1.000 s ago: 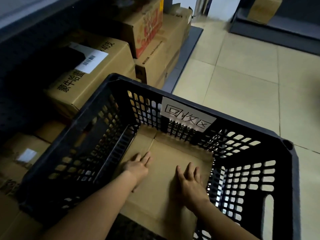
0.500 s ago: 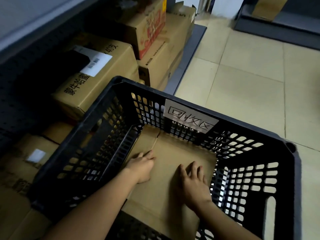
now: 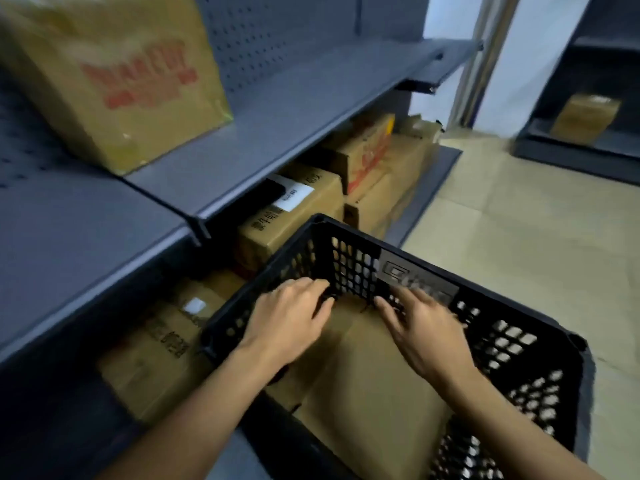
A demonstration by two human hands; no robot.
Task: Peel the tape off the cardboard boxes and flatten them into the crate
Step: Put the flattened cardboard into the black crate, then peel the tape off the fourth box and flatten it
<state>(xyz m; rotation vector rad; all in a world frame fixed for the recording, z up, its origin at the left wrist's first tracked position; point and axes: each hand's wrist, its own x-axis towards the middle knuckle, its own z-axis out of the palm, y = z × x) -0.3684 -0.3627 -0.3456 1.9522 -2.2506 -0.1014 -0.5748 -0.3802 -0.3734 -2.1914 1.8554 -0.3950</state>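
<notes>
A black perforated plastic crate (image 3: pixel 540 344) stands on the floor in front of me, a paper label on its far wall. Flattened brown cardboard (image 3: pixel 367 386) lies inside it. My left hand (image 3: pixel 291 317) and my right hand (image 3: pixel 422 327) hover above the crate's opening, palms down, fingers loosely spread and holding nothing. Both are blurred by motion. A brown box with red print (image 3: pixel 117 81) stands on the shelf above and to the left.
A grey metal shelf unit (image 3: pixel 311 109) with a pegboard back runs along the left. Several cardboard boxes (image 3: pixel 294 209) are packed on its bottom level. Beige tiled floor (image 3: pixel 519 244) spreads to the right, with another shelf and box (image 3: pixel 585 117) at the far right.
Both hands have lifted off the flattened cardboard to the level of the crate's rim. The view has tilted up, bringing the upper shelf and its box into sight.
</notes>
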